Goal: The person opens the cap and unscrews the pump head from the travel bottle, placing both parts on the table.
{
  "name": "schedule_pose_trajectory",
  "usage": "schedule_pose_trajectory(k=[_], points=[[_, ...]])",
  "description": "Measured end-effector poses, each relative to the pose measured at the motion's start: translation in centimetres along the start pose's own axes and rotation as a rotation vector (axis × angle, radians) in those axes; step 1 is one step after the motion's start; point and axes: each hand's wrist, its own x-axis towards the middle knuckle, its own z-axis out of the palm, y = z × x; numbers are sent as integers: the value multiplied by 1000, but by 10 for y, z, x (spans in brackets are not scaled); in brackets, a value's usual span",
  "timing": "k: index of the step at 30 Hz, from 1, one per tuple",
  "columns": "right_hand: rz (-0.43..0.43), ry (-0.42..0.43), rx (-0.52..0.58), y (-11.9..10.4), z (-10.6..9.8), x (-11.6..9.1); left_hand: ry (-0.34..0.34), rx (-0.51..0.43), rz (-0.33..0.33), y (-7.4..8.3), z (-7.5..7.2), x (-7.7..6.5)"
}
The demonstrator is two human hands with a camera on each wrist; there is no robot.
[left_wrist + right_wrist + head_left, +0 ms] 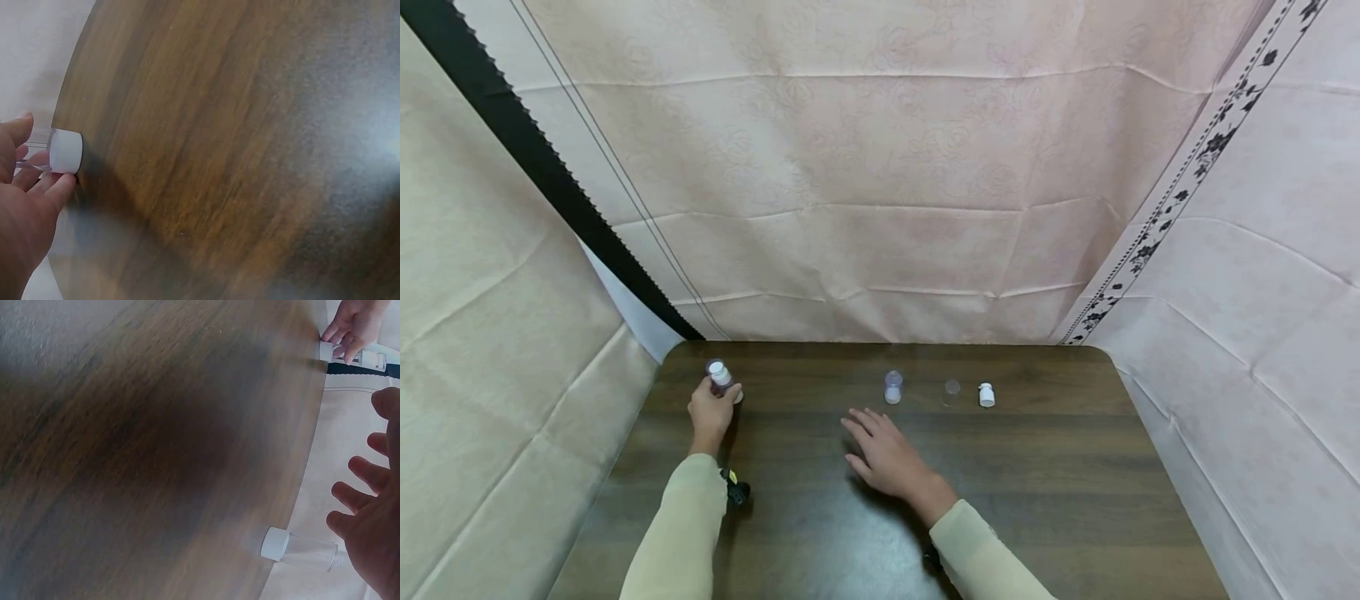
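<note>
At the table's far left, my left hand (711,414) grips a small clear bottle (39,153) with a white base (66,151). A white ribbed piece (718,372) shows at its upper end in the head view. In the left wrist view the base sits at the tabletop, fingers around the clear body. My right hand (887,457) is over the middle of the table, fingers extended and spread, holding nothing. Beyond its fingertips stands another clear bottle (892,387) with a white base (275,544); the right wrist view shows its narrow clear neck.
Right of the standing bottle are a clear round piece (952,387) and a small white piece (987,395) with a nozzle-like tip. All are near the far edge of the brown wooden table (1037,483). Pale cloth (887,167) hangs behind and at both sides.
</note>
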Motion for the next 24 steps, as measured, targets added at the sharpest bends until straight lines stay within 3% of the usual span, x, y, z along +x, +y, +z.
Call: schedule_pose_trajectory(k=[9,14,24], points=[[23,36,45,8,-2,-6,26,-28,56,1,2,-13],[43,97,65,17,-8,-13,56,-18,113,3,6,-18],[62,194,99,39,-24,-27,61,-26,160,11,13,-31]])
